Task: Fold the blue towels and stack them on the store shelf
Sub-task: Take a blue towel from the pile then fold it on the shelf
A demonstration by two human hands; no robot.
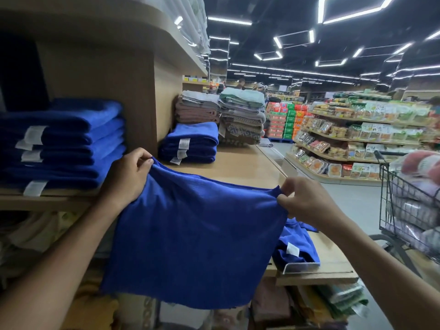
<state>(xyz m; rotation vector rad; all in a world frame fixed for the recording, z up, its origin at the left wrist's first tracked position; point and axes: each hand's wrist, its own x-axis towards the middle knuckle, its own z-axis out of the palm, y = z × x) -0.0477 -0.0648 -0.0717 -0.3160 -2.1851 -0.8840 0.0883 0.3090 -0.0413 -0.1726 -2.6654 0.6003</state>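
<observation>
I'm looking at a light wooden shelf [238, 167] that runs from the centre of the frame toward the upper middle. At the left, past an upright partition [133, 103], a tall stack of folded blue towels [62, 139] sits on the board with its white labels facing out. Just right of the partition, a shorter blue stack [190, 144] rests on the open top. Behind it stand a brown towel pile [197, 110] and a grey and green pile [240, 115], touching each other. Toward the lower right, the wooden top carries one loose blue towel [297, 248], crumpled against a clear plastic lip [300, 266].
</observation>
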